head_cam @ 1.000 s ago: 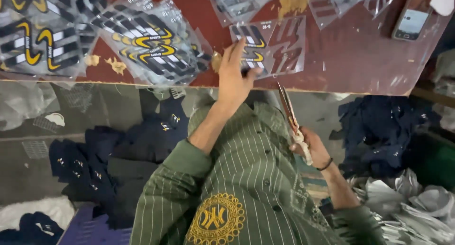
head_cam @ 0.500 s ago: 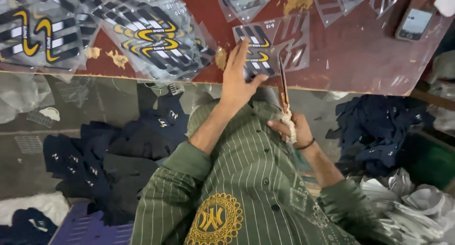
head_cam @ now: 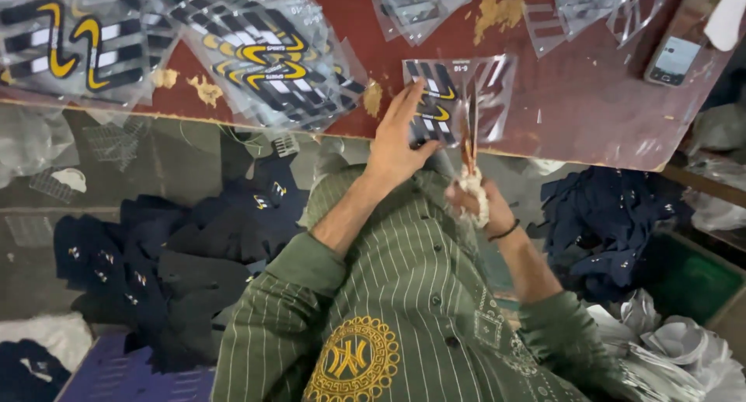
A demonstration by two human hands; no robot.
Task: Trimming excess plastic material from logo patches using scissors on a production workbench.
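Fingers (head_cam: 406,110) of the left hand (head_cam: 396,141) are spread flat and pressed down on a clear transfer sheet (head_cam: 454,99) printed with black, white and yellow stripes; nothing is gripped, the palm simply pins the film against the red table (head_cam: 575,106) so it cannot slide. The right hand (head_cam: 474,204) is clenched around the cloth-wrapped handles of a pair of scissors (head_cam: 468,134). The blades point toward 12 o'clock and meet the sheet just right of the pinning fingers, which keeps the cut line taut and close to the support point.

The sheet lies at the near edge of the table, overhanging slightly, so the lower blade has room to pass beneath it.

At 10 o'clock from the left hand sits a fanned stack of similar striped sheets (head_cam: 264,64), with a further batch (head_cam: 70,44) at the far left. Smaller clear pieces (head_cam: 598,9) lie at 1 o'clock. A phone (head_cam: 672,60) rests near the table's right end, at 2 o'clock, well apart from the cutting area.

Below the table edge, dark blue garments (head_cam: 155,254) are heaped at 8 o'clock and another pile (head_cam: 606,215) at 4 o'clock. The person wears a green striped shirt (head_cam: 404,309).
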